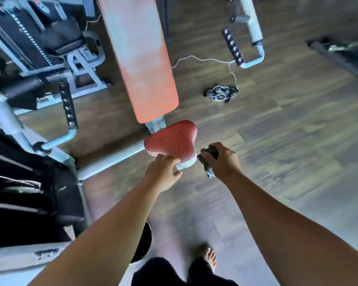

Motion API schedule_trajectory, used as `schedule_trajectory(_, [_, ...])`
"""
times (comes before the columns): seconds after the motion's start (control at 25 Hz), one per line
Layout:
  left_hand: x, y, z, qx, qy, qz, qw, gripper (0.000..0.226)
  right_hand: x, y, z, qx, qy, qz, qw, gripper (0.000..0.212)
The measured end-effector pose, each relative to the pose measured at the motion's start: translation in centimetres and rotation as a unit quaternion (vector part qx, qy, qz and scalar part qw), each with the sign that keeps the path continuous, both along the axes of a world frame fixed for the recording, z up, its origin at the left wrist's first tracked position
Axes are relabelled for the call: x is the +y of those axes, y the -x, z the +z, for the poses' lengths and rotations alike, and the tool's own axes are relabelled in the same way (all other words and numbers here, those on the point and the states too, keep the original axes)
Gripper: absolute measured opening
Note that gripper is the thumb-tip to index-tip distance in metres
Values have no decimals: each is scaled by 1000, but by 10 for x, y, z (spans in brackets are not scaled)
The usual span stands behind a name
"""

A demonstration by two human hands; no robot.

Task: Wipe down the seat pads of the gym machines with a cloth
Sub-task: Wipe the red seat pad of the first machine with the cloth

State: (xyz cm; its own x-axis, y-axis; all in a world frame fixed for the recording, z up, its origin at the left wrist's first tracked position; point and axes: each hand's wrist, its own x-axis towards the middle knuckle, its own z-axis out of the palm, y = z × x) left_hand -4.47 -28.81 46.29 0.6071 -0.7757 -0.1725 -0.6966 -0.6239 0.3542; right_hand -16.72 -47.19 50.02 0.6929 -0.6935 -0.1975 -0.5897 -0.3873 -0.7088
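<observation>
A small red seat pad [172, 140] sits at the foot of a long red back pad [141, 56] on a pale-framed gym machine. My left hand [162, 169] rests on the seat pad's near edge, fingers curled over its rim. My right hand [223, 159] hovers just right of the pad, closed around a bunched dark grey cloth [208, 161]. The cloth's corner sits close to the pad's right near corner; whether it touches is unclear in the blur.
Pale metal handles with black grips stand left [68, 108] and right [234, 46] of the pads. A weight stack [19, 172] fills the left side. A white cord with a dark bundle [221, 92] lies on the wood floor. My bare foot [208, 256] is below.
</observation>
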Motion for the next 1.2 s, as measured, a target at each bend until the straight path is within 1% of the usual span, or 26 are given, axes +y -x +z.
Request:
schedule_trajectory(0.16, [-32,-35,-20,19,-23,60,998,54,-39,-51,-15,43,10,68,997,42])
schedule_trajectory(0.32, [-62,-68,-49,43,-24,115,992,50,-65,-104,-35,45,9,102,994,43])
schedule_trajectory(0.4, [-78,-79,-67,67,-23,131,989,51,-77,-130,-54,50,-15,101,993,41])
schedule_trajectory(0.52, [-102,-96,-98,121,-2,155,980,50,-90,-170,-94,66,-80,79,991,42])
schedule_trajectory(0.64, [-125,-116,-127,151,23,188,970,33,-97,-197,-139,82,-128,77,985,43])
schedule_trajectory(0.72, [-140,-133,-155,176,42,242,953,31,-106,-213,-175,99,-141,90,981,36])
schedule_trajectory(0.8, [-148,-149,-185,188,52,301,934,33,-116,-223,-206,122,-114,112,980,24])
schedule_trajectory(0.84, [-152,-155,-203,191,56,315,928,33,-122,-229,-224,134,-91,123,979,22])
schedule_trajectory(0.92, [-159,-165,-232,198,58,321,924,34,-130,-236,-251,157,-24,155,975,27])
schedule_trajectory(1.0, [-164,-173,-251,198,50,344,916,33,-132,-241,-270,183,41,193,963,36])
schedule_trajectory(1.04, [-166,-175,-258,185,37,357,915,32,-131,-244,-277,191,63,212,956,40])
schedule_trajectory(1.12, [-165,-177,-269,142,-1,377,915,40,-130,-251,-285,203,97,249,942,47])
schedule_trajectory(1.2, [-162,-176,-273,88,-12,400,912,44,-129,-257,-286,206,146,287,924,51])
